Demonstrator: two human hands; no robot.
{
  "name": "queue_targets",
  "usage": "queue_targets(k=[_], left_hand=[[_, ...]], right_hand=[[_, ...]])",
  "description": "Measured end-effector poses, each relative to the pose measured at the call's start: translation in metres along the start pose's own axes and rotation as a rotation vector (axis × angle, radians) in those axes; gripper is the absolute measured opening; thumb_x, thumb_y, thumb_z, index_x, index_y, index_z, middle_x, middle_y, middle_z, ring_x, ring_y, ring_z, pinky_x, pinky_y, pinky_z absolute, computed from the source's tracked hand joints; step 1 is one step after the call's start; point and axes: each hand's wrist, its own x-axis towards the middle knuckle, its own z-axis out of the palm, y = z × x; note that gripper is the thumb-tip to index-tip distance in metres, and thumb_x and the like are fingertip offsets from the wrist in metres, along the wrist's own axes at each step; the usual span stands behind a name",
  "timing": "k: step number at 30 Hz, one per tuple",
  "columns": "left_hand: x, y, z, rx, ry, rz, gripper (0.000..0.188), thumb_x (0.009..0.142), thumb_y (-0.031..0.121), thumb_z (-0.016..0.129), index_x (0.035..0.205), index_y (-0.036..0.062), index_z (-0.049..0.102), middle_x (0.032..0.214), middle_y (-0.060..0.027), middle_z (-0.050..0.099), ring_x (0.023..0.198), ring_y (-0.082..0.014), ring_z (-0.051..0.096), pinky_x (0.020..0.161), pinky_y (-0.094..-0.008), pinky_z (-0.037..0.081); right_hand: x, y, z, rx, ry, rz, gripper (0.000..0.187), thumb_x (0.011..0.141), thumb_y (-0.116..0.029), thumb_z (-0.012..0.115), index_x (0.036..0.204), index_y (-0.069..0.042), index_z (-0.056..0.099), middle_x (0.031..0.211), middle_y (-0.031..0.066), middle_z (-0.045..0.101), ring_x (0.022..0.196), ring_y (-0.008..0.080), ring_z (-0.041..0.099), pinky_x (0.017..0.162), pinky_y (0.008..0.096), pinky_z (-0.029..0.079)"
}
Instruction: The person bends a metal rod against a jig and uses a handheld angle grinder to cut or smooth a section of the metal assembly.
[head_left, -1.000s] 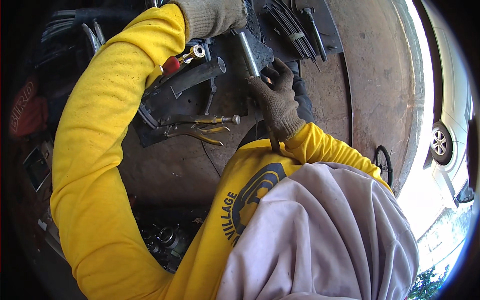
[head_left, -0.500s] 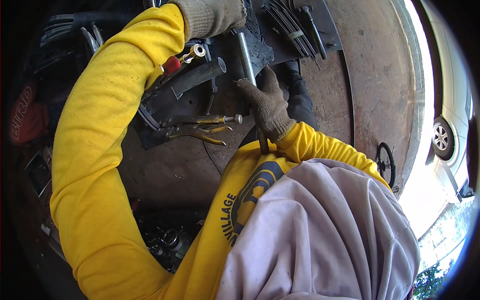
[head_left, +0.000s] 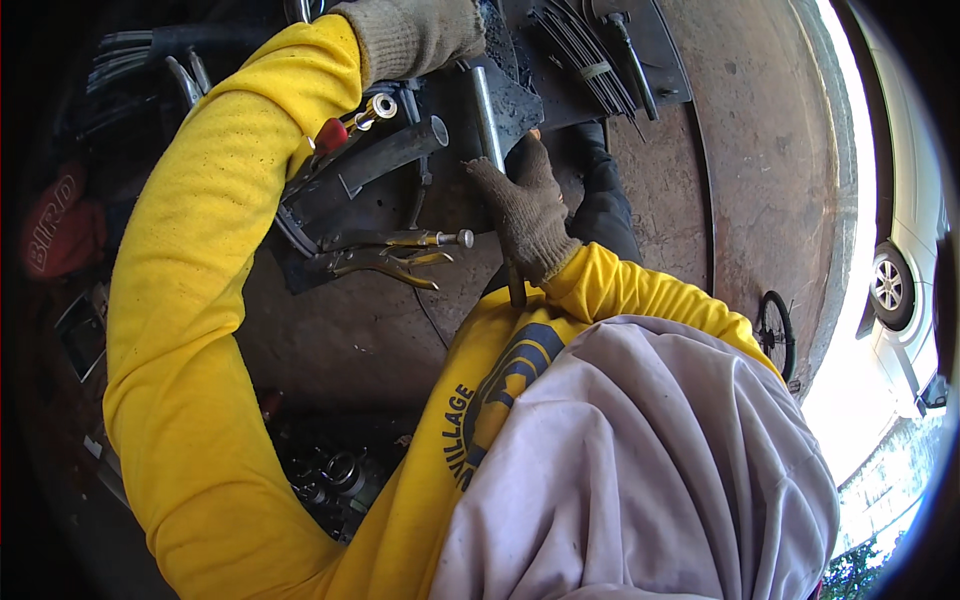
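My right hand (head_left: pixel 530 210), in a knit work glove, is closed around a metal tube (head_left: pixel 486 115). The tube's bright end points away from me, and its lower end reaches my shirt front. Thumb and forefinger lie on either side of it. At the top edge is my left hand (head_left: pixel 415 38), gloved too, bent over the dark metal piece (head_left: pixel 515 105) on the bench. Its fingers are cut off or hidden, so what they hold does not show. Under my left forearm are a brass-coloured fitting with a red part (head_left: pixel 375 108) and a dark open-ended pipe (head_left: pixel 405 150).
Locking pliers (head_left: pixel 425 238) jut toward me from the bench, with more plier handles (head_left: pixel 400 268) below. Tied thin rods (head_left: pixel 590 70) and a hammer-like tool (head_left: pixel 632 65) lie far right. A red bag (head_left: pixel 62 225) is left; a bicycle wheel (head_left: pixel 776 338) and car (head_left: pixel 905 270) are right.
Very little differs. The view has shifted slightly, and my right hand and the tube sit a touch further left in it. My left hand stays over the bench.
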Motion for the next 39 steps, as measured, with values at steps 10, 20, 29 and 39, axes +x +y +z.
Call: queue_targets(k=[10, 20, 29, 39], left_hand=[[0.001, 0.012, -0.031, -0.05, -0.139, -0.108, 0.028, 0.084, 0.021, 0.074, 0.111, 0.0146, 0.07, 0.107, -0.0088, 0.068, 0.103, -0.0287, 0.066, 0.091, -0.0398, 0.054], [-0.014, 0.016, -0.037, -0.089, 0.141, -0.233, 0.03, 0.091, 0.025, 0.069, 0.119, 0.0173, 0.07, 0.119, -0.0067, 0.066, 0.111, -0.0283, 0.063, 0.097, -0.0383, 0.052], [0.009, 0.015, -0.052, -0.084, -0.095, -0.015, 0.031, 0.08, 0.024, 0.076, 0.11, 0.0163, 0.073, 0.112, -0.0029, 0.067, 0.111, -0.0251, 0.061, 0.101, -0.0393, 0.047], [0.025, 0.02, -0.049, -0.06, -0.237, 0.009, 0.015, 0.084, 0.025, 0.07, 0.096, 0.018, 0.073, 0.106, 0.0004, 0.068, 0.109, -0.0213, 0.063, 0.095, -0.0367, 0.05]], right_hand=[[0.02, -0.038, -0.079, -0.163, -0.476, 0.202, 0.053, 0.094, -0.043, 0.065, 0.13, -0.003, 0.061, 0.097, 0.0101, 0.073, 0.083, 0.0226, 0.072, 0.08, 0.0333, 0.054], [-0.02, 0.026, -0.213, -0.163, -0.279, 0.229, 0.041, 0.096, -0.026, 0.065, 0.131, -0.006, 0.062, 0.078, 0.0009, 0.059, 0.061, 0.0085, 0.055, 0.054, 0.0253, 0.048], [0.066, 0.007, -0.209, -0.163, -0.154, 0.062, 0.037, 0.093, -0.028, 0.07, 0.123, -0.007, 0.067, 0.076, 0.0019, 0.062, 0.063, 0.01, 0.061, 0.058, 0.0266, 0.052], [0.147, 0.018, -0.223, -0.245, -0.167, 0.15, 0.044, 0.09, -0.035, 0.074, 0.123, -0.007, 0.068, 0.088, 0.0051, 0.07, 0.071, 0.0125, 0.064, 0.066, 0.0286, 0.054]])
